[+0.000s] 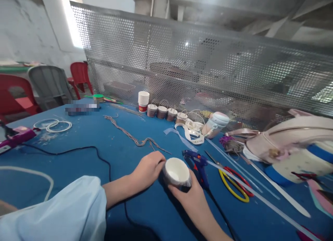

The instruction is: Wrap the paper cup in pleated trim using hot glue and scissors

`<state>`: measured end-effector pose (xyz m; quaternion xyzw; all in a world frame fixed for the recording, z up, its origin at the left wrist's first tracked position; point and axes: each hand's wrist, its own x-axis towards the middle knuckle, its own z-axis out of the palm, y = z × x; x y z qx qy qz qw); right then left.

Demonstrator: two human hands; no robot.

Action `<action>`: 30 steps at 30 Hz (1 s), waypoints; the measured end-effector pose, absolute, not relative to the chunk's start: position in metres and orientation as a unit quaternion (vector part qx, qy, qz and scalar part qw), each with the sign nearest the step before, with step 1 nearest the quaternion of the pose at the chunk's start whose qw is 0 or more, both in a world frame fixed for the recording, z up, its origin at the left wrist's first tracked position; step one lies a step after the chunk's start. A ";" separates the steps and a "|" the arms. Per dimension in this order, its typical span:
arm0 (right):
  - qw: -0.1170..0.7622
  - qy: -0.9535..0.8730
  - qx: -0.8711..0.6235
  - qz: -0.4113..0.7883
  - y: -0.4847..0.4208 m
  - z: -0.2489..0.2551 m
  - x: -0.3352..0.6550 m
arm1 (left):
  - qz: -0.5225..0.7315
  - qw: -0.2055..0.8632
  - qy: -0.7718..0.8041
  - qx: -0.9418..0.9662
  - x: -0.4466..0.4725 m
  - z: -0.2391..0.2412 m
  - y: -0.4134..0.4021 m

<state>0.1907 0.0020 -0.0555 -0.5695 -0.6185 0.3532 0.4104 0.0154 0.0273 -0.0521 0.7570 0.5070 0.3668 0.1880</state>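
Paper cup (177, 172), white inside, tipped on its side toward the near edge of the blue table (104, 154), gripped by curled left hand (148, 171) and cradling right hand (191, 196); blue glue gun (199, 163) just beside.

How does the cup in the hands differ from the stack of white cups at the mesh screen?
The held cup is single and tilted, mouth toward the camera; the stack of cups stands upright. The held cup's outside looks grey; the stack is white with a red base. Both are small cups.
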 end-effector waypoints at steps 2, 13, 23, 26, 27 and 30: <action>0.407 -0.619 -0.578 0.343 0.002 -0.059 0.191 | 0.373 0.196 0.497 0.759 0.016 -0.053 0.027; 0.396 -0.618 -0.587 0.342 0.003 -0.062 0.194 | 0.298 0.191 0.507 0.786 0.015 -0.067 0.033; 0.404 -0.624 -0.576 0.340 -0.001 -0.056 0.192 | 0.287 0.167 0.555 0.763 0.014 -0.050 0.024; 0.431 -0.612 -0.575 0.330 -0.004 -0.055 0.189 | 0.300 0.191 0.557 0.750 0.012 -0.050 0.026; 0.434 -0.610 -0.575 0.329 -0.005 -0.054 0.189 | 0.303 0.197 0.552 0.751 0.012 -0.051 0.027; 0.419 -0.616 -0.576 0.336 -0.004 -0.054 0.190 | 0.310 0.187 0.532 0.765 0.011 -0.055 0.031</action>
